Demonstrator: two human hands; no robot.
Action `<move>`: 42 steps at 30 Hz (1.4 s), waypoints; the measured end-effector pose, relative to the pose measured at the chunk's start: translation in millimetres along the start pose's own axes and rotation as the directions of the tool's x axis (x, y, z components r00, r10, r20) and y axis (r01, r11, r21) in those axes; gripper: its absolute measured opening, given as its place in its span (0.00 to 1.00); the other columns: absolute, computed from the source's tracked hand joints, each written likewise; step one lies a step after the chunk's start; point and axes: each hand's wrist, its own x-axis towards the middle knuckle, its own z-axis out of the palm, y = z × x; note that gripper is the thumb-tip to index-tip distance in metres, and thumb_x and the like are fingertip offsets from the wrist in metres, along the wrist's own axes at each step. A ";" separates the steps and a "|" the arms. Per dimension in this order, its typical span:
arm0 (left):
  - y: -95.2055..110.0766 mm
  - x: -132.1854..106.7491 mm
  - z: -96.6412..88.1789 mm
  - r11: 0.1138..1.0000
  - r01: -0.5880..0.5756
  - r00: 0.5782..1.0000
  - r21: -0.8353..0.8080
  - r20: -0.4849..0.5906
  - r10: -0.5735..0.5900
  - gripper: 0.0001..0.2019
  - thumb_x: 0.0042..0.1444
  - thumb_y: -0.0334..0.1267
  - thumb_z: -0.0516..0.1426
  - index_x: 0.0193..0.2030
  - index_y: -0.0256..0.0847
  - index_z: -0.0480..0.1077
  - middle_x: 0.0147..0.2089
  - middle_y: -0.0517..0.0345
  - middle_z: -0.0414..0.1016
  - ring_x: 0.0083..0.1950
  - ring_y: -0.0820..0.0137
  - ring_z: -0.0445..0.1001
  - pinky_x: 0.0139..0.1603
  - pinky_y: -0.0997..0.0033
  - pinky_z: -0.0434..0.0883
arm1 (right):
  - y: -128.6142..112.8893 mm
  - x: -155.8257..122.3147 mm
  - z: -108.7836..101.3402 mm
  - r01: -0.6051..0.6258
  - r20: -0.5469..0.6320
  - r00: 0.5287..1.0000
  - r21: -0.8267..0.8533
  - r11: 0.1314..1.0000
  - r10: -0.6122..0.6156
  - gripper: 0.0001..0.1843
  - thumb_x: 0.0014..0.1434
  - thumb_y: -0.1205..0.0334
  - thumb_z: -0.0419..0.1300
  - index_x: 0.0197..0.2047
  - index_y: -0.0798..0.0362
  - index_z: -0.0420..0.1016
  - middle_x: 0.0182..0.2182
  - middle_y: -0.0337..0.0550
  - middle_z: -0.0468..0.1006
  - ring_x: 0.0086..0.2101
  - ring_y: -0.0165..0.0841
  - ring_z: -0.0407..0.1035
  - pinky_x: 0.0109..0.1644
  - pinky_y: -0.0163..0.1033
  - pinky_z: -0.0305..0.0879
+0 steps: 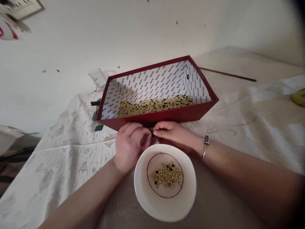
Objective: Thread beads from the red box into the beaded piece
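Pinches a small dark piece (152, 134) between fingers of left hand (130, 141) and right hand (172, 133). Holds it at the tips, between red box (181, 113) and white bowl (164, 208).

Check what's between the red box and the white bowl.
Head view: the left hand and right hand, fingertips close together at a small dark item, too small to identify, between red box and white bowl.

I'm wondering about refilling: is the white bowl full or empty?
Neither; nearly empty. Beads cover only part of the bottom of the white bowl, and its inner walls show bare.
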 end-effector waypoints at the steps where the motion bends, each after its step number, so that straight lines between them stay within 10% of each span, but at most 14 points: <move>1: -0.9 0.4 0.1 1.000 0.011 1.000 0.011 -0.024 -0.011 0.02 0.49 0.33 0.55 0.30 0.40 0.69 0.32 0.57 0.70 0.37 0.70 0.67 0.40 0.67 0.66 | -0.4 0.0 0.0 -0.005 0.004 1.000 0.007 1.000 0.005 0.11 0.51 0.55 0.57 0.29 0.56 0.67 0.23 0.35 0.68 0.23 0.24 0.61 0.28 0.31 0.56; 42: 1.5 0.6 -1.0 0.996 0.056 0.997 -0.070 -0.046 -0.059 0.03 0.48 0.33 0.57 0.31 0.40 0.69 0.33 0.58 0.70 0.38 0.71 0.68 0.40 0.69 0.67 | -2.2 -0.3 0.0 -0.003 0.002 1.000 0.020 1.000 0.003 0.07 0.52 0.60 0.56 0.29 0.56 0.67 0.24 0.36 0.69 0.25 0.24 0.62 0.30 0.31 0.58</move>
